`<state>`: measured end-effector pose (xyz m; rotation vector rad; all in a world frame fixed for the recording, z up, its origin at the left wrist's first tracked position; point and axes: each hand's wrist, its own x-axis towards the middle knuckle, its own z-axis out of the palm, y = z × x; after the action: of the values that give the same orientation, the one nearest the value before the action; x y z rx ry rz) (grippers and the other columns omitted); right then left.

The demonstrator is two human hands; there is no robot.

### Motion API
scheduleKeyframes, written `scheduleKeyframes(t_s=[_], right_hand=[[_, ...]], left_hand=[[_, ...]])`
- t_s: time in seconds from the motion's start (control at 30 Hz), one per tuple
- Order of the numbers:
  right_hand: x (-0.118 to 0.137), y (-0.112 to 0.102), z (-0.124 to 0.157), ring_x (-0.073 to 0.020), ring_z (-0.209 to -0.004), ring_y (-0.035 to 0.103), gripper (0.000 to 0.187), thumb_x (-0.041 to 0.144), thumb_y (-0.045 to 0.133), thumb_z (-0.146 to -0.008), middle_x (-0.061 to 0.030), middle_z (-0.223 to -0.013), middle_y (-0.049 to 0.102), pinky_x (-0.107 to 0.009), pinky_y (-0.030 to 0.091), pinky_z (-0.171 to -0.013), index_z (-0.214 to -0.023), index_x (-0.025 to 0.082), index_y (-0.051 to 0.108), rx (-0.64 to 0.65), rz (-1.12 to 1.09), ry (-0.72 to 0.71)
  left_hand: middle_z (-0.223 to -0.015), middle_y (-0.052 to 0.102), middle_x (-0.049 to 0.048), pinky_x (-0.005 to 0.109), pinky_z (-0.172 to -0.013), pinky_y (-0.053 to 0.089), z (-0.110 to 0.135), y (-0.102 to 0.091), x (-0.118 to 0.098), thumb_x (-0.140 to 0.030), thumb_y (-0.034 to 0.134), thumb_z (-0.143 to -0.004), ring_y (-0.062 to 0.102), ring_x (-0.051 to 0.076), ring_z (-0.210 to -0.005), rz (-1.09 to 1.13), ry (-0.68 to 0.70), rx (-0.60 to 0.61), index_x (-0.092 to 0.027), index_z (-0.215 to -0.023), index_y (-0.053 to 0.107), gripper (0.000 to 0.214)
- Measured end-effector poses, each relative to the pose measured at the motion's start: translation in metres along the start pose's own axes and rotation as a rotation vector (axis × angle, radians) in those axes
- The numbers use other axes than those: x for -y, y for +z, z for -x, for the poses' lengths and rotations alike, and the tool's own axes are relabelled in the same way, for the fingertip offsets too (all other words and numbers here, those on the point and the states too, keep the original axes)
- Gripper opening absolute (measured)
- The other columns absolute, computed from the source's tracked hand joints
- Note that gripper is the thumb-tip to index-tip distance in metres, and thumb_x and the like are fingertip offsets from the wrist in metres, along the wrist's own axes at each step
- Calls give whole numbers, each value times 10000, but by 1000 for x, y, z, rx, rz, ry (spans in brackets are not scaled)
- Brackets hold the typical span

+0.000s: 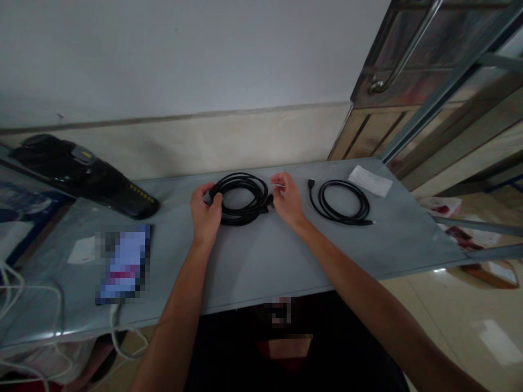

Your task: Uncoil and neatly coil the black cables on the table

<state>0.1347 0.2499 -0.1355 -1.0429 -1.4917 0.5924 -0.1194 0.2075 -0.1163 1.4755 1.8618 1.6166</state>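
Observation:
A thick coil of black cable lies on the grey-covered table in front of me. My left hand is closed on its left side, thumb on top of the loops. At the coil's right side, dark plug ends stick out. My right hand is right beside these plugs, its fingers bent and slightly apart, with nothing clearly held in them. Whether it touches the plugs is hard to tell. Farther right rests a second, thinner black cable, loosely looped, with a connector showing at each end.
A black handheld vacuum lies at the left rear. A phone, blurred out, is near the front left beside a white paper. Another paper slip lies behind the thin cable. White cords hang at the left edge; a metal frame stands right.

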Motion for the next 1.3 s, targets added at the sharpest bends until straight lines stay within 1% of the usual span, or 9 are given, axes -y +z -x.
scheduleKeyframes(t_s=[0.13, 0.33, 0.53, 0.67, 0.77, 0.87, 1.1, 1.2, 1.3], right_hand=[[6, 1, 0, -236, -1085, 736, 169, 165, 566, -1011, -89, -1168, 741, -422, 655, -951, -1138, 263, 619, -33, 4, -23], [12, -1, 0, -230, -1044, 718, 55, 270, 593, -1054, -72, -1120, 744, -393, 638, -908, -1093, 264, 631, -59, 12, -30], [15, -3, -1, -236, -1050, 719, 150, 409, 576, -1122, -73, -1122, 748, -398, 633, -918, -1092, 271, 625, -34, 41, -6], [17, -3, -1, -244, -1047, 722, 145, 409, 593, -1117, -78, -1120, 754, -404, 634, -909, -1088, 270, 625, -20, 20, -10], [17, -4, -1, -239, -1030, 720, 146, 410, 590, -1113, -76, -1111, 753, -394, 631, -896, -1080, 272, 624, -18, 23, -15], [18, -4, -1, -233, -1026, 718, 146, 408, 577, -1112, -72, -1109, 750, -385, 627, -894, -1079, 273, 624, -11, 33, -17], [23, -5, 0, -224, -1010, 714, 93, 347, 575, -1075, -63, -1089, 740, -375, 620, -867, -1070, 271, 628, -15, 25, -52], [33, -22, -6, -224, -962, 704, 84, 345, 575, -1083, -52, -1065, 732, -391, 616, -863, -1066, 281, 627, 3, 86, -118], [45, -66, -8, -240, -956, 716, 131, 387, 580, -1108, -65, -1100, 746, -429, 614, -897, -1154, 280, 640, 6, 223, -180]], left_hand=[[-1308, 806, 118, 546, -1243, 534, 1, -3, -8, -339, 747, -976, 733, 338, -1310, -5, 25, 11, -240, -1220, 795, 268], [-1278, 811, 99, 532, -1203, 553, 3, -6, -17, -338, 721, -1003, 750, 323, -1267, -14, 33, -18, -244, -1217, 772, 240], [-1211, 807, 89, 551, -1189, 552, 2, -6, -19, -282, 719, -984, 747, 316, -1228, 21, 31, -81, -248, -1129, 747, 152], [-1168, 804, 73, 509, -1143, 573, 2, -6, -19, -265, 703, -975, 758, 288, -1172, 32, 39, -101, -251, -1084, 728, 113], [-1140, 795, 68, 495, -1124, 573, 2, -5, -20, -302, 715, -988, 759, 279, -1149, 48, 51, -101, -248, -1057, 715, 88], [-1132, 790, 75, 508, -1132, 558, 2, -5, -21, -345, 736, -1000, 754, 289, -1152, 73, 62, -93, -236, -1049, 707, 123], [-1106, 802, 71, 463, -1090, 570, 1, -3, -23, -456, 771, -993, 760, 269, -1125, 67, 57, -113, -225, -1060, 744, 242], [-1058, 801, 69, 465, -1077, 583, -1, -5, -21, -527, 749, -1013, 765, 272, -1094, 49, 64, -100, -221, -1037, 755, 307], [-1035, 804, 70, 462, -1060, 586, -3, -8, -18, -557, 731, -1022, 767, 273, -1064, 35, 60, -103, -225, -1018, 759, 333]])
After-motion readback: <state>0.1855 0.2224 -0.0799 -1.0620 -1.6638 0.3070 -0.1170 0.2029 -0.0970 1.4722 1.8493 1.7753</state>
